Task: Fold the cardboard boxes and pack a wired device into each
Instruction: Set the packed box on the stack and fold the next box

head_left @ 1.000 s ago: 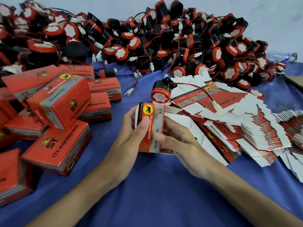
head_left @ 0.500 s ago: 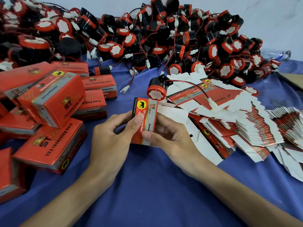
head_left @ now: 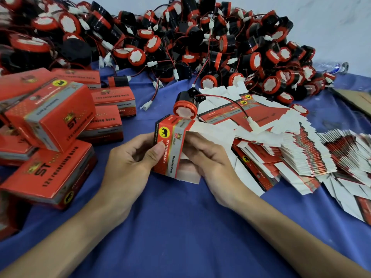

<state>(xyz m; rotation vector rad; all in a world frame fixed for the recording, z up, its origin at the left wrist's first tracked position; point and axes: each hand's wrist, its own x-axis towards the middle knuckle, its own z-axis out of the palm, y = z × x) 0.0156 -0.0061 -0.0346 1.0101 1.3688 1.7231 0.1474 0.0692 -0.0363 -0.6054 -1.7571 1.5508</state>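
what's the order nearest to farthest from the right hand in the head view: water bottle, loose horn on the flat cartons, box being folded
1. box being folded: gripped by the right hand itself, on its left side.
2. loose horn: just beyond the box, lying on the flat cartons.
3. water bottle: far back right, by the wall.

a blue cloth point(head_left: 180, 227) covers the worktop. a clear plastic bottle point(head_left: 331, 67) lies at its far right edge below the white wall point(head_left: 331, 21), near a brown sheet point(head_left: 359, 99).
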